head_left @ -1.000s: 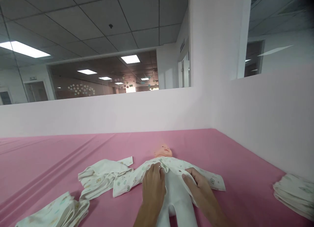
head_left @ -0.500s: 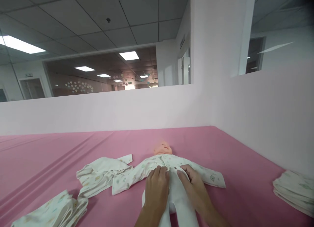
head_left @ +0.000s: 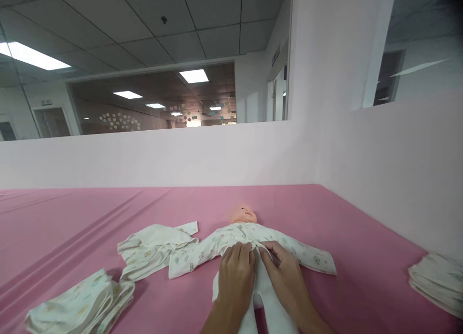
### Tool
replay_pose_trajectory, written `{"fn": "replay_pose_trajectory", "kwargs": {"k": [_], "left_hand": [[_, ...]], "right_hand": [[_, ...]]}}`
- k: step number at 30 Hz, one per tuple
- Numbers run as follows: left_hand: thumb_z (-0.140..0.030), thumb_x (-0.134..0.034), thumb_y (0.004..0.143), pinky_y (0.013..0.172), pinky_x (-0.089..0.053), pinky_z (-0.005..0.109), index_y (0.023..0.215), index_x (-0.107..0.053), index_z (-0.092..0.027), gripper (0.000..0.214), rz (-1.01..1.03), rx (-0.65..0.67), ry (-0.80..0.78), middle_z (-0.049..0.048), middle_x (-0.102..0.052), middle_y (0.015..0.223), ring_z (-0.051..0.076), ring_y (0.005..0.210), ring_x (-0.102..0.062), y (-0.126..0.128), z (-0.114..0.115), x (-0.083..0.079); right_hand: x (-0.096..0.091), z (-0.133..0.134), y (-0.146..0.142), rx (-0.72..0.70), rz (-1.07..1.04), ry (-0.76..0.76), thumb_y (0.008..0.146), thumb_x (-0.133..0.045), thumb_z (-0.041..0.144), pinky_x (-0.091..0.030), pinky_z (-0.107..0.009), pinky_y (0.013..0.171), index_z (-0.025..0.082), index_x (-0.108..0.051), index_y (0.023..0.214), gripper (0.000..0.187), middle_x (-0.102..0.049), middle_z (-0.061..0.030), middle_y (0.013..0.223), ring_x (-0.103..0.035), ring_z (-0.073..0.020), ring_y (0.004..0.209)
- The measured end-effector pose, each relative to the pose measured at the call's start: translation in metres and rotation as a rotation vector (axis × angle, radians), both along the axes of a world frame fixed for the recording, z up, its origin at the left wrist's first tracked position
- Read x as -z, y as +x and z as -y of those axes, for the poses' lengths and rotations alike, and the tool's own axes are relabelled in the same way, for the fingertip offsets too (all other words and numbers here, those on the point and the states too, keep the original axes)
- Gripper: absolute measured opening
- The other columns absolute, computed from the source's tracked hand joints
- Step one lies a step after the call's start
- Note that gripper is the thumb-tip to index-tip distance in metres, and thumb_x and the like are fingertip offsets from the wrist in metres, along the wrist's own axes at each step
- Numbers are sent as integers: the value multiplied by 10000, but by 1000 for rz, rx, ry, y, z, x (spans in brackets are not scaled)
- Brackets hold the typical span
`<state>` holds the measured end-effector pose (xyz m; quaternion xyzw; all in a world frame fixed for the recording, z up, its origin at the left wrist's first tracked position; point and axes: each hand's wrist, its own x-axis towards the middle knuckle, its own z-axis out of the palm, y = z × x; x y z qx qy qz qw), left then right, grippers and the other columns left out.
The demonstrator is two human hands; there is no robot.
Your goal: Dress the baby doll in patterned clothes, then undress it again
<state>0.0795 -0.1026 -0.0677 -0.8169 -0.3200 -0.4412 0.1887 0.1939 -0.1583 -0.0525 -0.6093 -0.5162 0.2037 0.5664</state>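
Observation:
A baby doll (head_left: 243,213) lies on its back on the pink table (head_left: 72,223), head away from me. It wears a white printed top (head_left: 231,240) with both sleeves spread out; its white legs (head_left: 269,305) point toward me. My left hand (head_left: 236,276) and my right hand (head_left: 284,273) rest side by side on the doll's belly. Their fingertips pinch the two front edges of the top together at the middle.
A loose white printed garment (head_left: 154,247) lies crumpled left of the doll. A folded pile of similar clothes (head_left: 81,307) sits at the near left, and another folded stack (head_left: 436,281) at the far right. Low pink-white walls (head_left: 390,180) border the table behind and right.
The top lay open over the doll's white chest; both hands have drawn its front edges inward until they meet at the middle. The hands came closer together.

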Motion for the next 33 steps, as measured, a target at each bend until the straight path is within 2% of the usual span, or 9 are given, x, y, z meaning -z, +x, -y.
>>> {"fn": "replay_pose_trajectory", "kwargs": {"k": [6,12,18,23,25,27,29,31,33], "left_hand": [[-8,-436,834,592,-351,292,790,-522,-204,218,18,12,-14,-1,-560,677,178,606,-510,1,0,2],[5,-459,804,588,-354,295,853,-532,-203,226,3,34,-24,6,-570,713,188,640,-528,0,1,2],[-9,-448,819,582,-363,298,848,-534,-201,213,12,38,-6,10,-569,701,186,625,-521,0,2,3],[-12,-431,808,589,-393,291,920,-542,-186,234,27,90,-43,23,-593,741,186,652,-542,-3,1,4],[-11,-419,799,586,-392,287,893,-545,-184,234,37,98,-70,29,-600,747,185,655,-539,-4,0,6],[-6,-409,783,584,-377,279,819,-538,-189,226,54,92,-136,25,-599,729,179,653,-529,-3,-1,7],[-17,-405,773,580,-352,269,729,-508,-194,210,87,80,-270,10,-584,687,166,641,-510,-2,-1,5],[-57,-411,777,577,-331,258,668,-467,-195,184,133,97,-479,-4,-560,661,151,633,-485,-3,-1,-2],[-116,-426,786,580,-326,246,642,-437,-192,163,178,176,-699,-14,-529,656,137,637,-458,-6,1,-11]], "right_hand": [[5,2,0,-7,45,10,889,-460,369,-461,-324,804,223,-645,1034,276,-676,-36,996,-611,-207,875],[8,3,-2,24,59,67,858,-493,337,-461,-343,868,224,-645,934,205,-664,-45,1031,-597,-220,962],[9,2,0,11,15,43,872,-487,362,-491,-339,846,229,-643,1038,264,-667,-49,1066,-612,-215,958],[15,5,-1,-52,93,121,887,-499,369,-452,-368,976,231,-664,1086,293,-621,-66,1199,-565,-217,1103],[16,7,0,-75,121,133,899,-488,373,-431,-385,1017,230,-677,1091,305,-607,-68,1231,-546,-221,1146],[16,8,0,-93,127,130,911,-466,364,-428,-398,1030,230,-681,1106,321,-600,-70,1250,-540,-225,1165],[16,8,1,-100,126,126,909,-463,351,-436,-410,1028,231,-690,1105,323,-606,-72,1250,-546,-231,1165],[16,7,1,-93,124,121,898,-474,340,-447,-422,1017,236,-702,1087,314,-624,-71,1229,-557,-237,1154],[16,6,2,-89,129,110,892,-476,327,-454,-428,1009,240,-710,1075,309,-639,-69,1208,-566,-238,1144]]}}
